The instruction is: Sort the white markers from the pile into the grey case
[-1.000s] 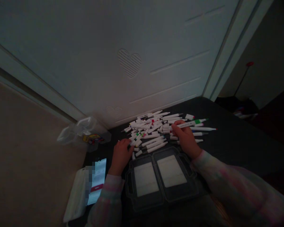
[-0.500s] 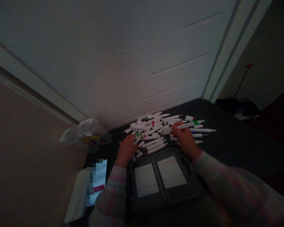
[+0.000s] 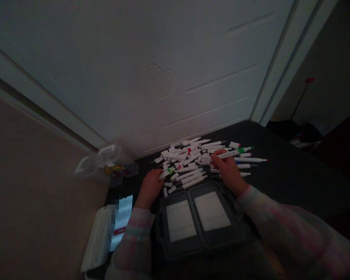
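A heap of several white markers [image 3: 189, 157] with coloured ends lies on a dark surface against a white door. My right hand [image 3: 228, 170] is closed round a white marker with a green cap [image 3: 235, 153], held just above the heap's right side. My left hand [image 3: 150, 188] rests at the heap's near left edge, fingers curled on a short white marker with a green band [image 3: 167, 173]. An open dark plastic case [image 3: 198, 217] with two pale panels lies just in front of both hands.
A clear plastic box [image 3: 109, 167] with small coloured items stands at the left by the door. A lit phone [image 3: 121, 219] and a white object lie near my left sleeve. The white door [image 3: 163, 77] rises right behind the markers.
My left hand drew back a little from the heap with a green-banded marker in its fingers. The right hand stays put, holding its marker.
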Action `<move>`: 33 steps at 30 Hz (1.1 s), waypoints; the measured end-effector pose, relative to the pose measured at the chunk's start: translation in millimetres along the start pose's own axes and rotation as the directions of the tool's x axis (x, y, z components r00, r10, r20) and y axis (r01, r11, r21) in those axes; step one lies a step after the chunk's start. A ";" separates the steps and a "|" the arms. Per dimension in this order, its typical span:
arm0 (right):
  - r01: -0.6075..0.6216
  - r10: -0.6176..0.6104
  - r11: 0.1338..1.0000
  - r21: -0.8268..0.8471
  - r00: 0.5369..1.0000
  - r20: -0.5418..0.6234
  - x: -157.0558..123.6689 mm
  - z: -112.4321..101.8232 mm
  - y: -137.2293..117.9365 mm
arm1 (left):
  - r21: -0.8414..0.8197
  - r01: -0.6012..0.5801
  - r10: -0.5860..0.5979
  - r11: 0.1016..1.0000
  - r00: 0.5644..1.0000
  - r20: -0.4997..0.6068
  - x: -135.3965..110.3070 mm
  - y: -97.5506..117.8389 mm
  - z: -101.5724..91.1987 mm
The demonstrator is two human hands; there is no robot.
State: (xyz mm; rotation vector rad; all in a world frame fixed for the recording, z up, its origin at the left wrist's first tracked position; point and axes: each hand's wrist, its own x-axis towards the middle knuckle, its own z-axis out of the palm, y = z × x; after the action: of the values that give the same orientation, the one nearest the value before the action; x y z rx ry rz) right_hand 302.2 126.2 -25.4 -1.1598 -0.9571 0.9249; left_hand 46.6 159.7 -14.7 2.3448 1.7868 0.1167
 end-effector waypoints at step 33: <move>-0.008 0.008 1.000 -0.004 1.000 -0.012 -1.5 0.0 -6.4 | 0.085 0.032 -0.027 0.996 0.998 -0.065 -24.8 -13.8 -5.3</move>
State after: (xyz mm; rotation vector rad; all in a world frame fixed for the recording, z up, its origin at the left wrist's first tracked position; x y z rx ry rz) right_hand 302.3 123.7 -19.3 -1.1717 -0.9454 0.9215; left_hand 25.9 139.9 -11.0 2.3974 1.8911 0.1136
